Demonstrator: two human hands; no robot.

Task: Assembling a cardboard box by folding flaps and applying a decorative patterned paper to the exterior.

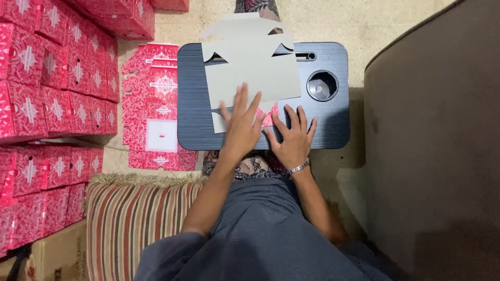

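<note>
At nine o'clock, folded red boxes stacked, done; flat red blanks beside surface wait. Centre: grey carton blank lies flat, unfolded. Left hand open, pressing its near edge; right hand spread on surface, five o'clock of blank.

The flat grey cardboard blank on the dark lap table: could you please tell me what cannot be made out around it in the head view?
- Flat grey cardboard blank: its near edge is hidden under the left hand.
- Its red printed side shows only as a sliver between the hands.
- Right hand: palm down on the dark ribbed lap table, so whatever lies beneath is hidden.
- Stacked red patterned boxes: cut off by the left edge.
</note>
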